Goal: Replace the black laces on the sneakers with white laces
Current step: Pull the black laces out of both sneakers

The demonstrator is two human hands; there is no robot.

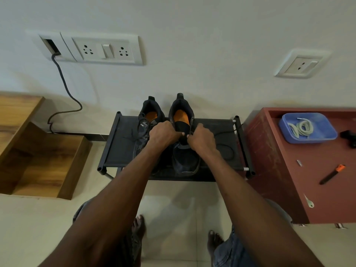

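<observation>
both hands (183, 136) curled, pinching black lace (224, 145) on right sneaker (185, 160) (rack (119, 151) centre)

Looks like a room in a home: a low black shoe rack (123, 147) is set against a plain wall with switch-and-socket plates (102, 48), tiled floor (173, 209) is seen below, wooden furniture (38, 151) alongside.
</observation>
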